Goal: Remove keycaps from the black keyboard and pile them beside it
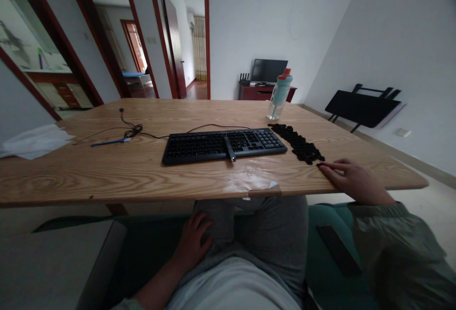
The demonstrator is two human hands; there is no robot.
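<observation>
A black computer keyboard point(199, 147) lies across the middle of the wooden table, with many of its keycaps off on the right part. On top of it rests a slim dark tool with a shiny metal end point(230, 150), possibly a nail clipper. Loose black keycaps point(299, 143) are grouped in slanting rows to the right of the keyboard. At the near end of these rows, my right hand point(347, 177) pinches a small black keycap point(319, 164) at the tabletop. My left hand point(197, 236) lies on my thigh below the table edge, fingers spread, holding nothing.
A clear bottle with a red lid point(280, 94) stands behind the keycaps. A blue brush-like stick point(110, 142), a coiled cable point(133, 131) and white tissue or plastic point(35, 141) lie on the left. Tape point(265, 191) covers the table's front edge. A phone-like dark slab point(339, 250) lies on the seat.
</observation>
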